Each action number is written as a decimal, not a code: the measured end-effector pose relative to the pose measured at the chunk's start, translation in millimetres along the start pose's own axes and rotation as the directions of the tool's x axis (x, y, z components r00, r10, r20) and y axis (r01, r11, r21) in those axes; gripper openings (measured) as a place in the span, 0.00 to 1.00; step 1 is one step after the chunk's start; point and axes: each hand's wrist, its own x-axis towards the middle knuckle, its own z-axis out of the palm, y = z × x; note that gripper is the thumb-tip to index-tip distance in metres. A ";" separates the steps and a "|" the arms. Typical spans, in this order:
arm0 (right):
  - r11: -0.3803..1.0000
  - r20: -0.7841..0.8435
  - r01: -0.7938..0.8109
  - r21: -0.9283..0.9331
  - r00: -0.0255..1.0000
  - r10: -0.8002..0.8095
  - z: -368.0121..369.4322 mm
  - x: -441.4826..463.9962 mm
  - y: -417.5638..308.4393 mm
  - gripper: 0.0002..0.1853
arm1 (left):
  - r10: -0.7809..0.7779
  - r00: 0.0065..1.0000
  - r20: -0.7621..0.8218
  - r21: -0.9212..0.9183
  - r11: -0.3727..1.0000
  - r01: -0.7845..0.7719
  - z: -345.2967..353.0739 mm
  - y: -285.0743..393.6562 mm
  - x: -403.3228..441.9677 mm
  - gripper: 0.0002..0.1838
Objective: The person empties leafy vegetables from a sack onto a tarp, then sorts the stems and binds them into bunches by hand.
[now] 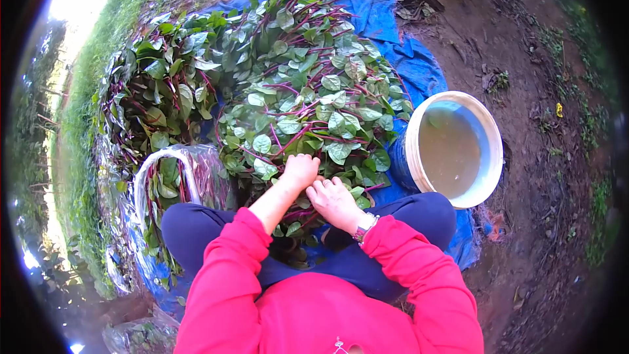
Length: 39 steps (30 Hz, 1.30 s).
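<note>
A large heap of Malabar spinach [314,92], with green leaves and purple stems, lies in front of my crossed legs. At its near edge my left hand [301,170] is closed, its fingers curled down onto the stems. Close beside it, just to the right and nearer to me, my right hand [333,202] is also closed among the stems and leaves, a watch [364,227] on its wrist. My fingertips and the exact stems in them are partly hidden. More leaves and purple stems show below my hands, between my knees.
A white-rimmed bucket [411,151] of murky water stands by my right knee. Left of the heap, another pile of Malabar spinach [157,92] lies next to a clear plastic bag [213,167]. A blue tarp [419,65] spreads underneath, with bare soil [524,236] to the right and grass leftward.
</note>
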 end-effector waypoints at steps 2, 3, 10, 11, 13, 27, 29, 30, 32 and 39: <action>1.000 0.025 -0.023 0.005 0.999 0.023 7.5 -2.4 -2.0 0.05 | -0.078 0.996 -0.034 0.097 0.992 0.081 37.6 1.2 16.0 0.12; 0.999 0.054 -0.052 0.017 0.997 0.051 7.9 -2.7 -1.8 0.06 | -0.099 0.993 0.061 0.116 0.989 0.091 35.3 2.4 15.5 0.11; 0.995 -0.050 -0.090 -0.039 0.995 0.088 -1.9 4.8 8.7 0.09 | 0.148 0.988 -0.053 -0.635 0.759 -0.148 -31.4 -33.3 -26.8 0.15; 0.993 -0.070 -0.105 -0.044 0.992 0.102 -6.1 7.5 9.9 0.11 | 0.202 0.979 -0.021 -0.717 0.680 -0.156 -41.4 -43.3 -34.8 0.15; 0.995 -0.169 -0.097 -0.004 0.981 0.095 -13.4 12.7 14.2 0.10 | 0.295 0.952 0.082 -0.830 0.549 -0.098 -67.6 -57.8 -51.0 0.15; 0.996 -0.039 -0.067 0.057 0.997 0.070 -15.2 12.5 15.5 0.11 | 0.020 0.984 -0.178 -0.172 0.984 -0.051 -57.6 -69.8 47.3 0.12; 0.986 0.010 -0.142 0.091 0.990 0.142 -20.2 12.7 17.3 0.22 | 0.025 0.986 -0.164 -0.173 0.983 -0.054 -71.7 -64.6 49.4 0.12; 0.984 0.009 -0.150 0.097 0.989 0.150 -21.0 12.7 18.0 0.22 | 0.027 0.989 -0.146 -0.174 0.983 -0.053 -73.7 -64.4 52.0 0.12; 0.975 -0.018 -0.202 0.086 0.979 0.205 -20.5 12.4 18.0 0.34 | 0.072 0.981 -0.178 -0.098 0.991 -0.090 -76.8 -65.7 55.5 0.11; 0.989 -0.050 -0.140 0.052 0.989 0.142 -19.2 13.0 20.3 0.29 | -0.085 0.822 -0.563 -0.129 0.992 0.014 -91.0 -63.6 40.6 0.06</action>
